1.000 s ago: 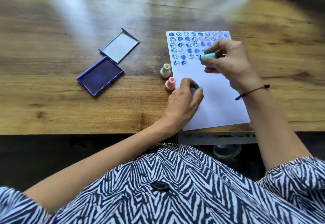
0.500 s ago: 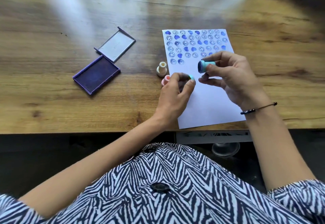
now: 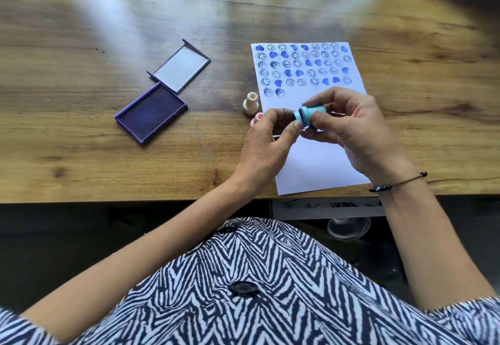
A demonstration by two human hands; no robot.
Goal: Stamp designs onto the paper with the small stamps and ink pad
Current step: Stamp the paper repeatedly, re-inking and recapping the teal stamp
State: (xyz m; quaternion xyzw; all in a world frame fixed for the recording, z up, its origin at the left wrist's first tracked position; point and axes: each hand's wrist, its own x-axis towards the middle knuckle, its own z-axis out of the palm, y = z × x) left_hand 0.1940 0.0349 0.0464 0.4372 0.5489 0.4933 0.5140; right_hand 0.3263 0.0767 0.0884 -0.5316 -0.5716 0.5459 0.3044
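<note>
Both hands now meet on the teal stamp above the wooden table.

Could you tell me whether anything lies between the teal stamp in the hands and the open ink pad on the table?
Two small stamps do: the cream stamp and the pink stamp stand at the paper's left edge, between the teal stamp and the ink pad. Lifted over them, the stamp would likely meet only bare table.
</note>
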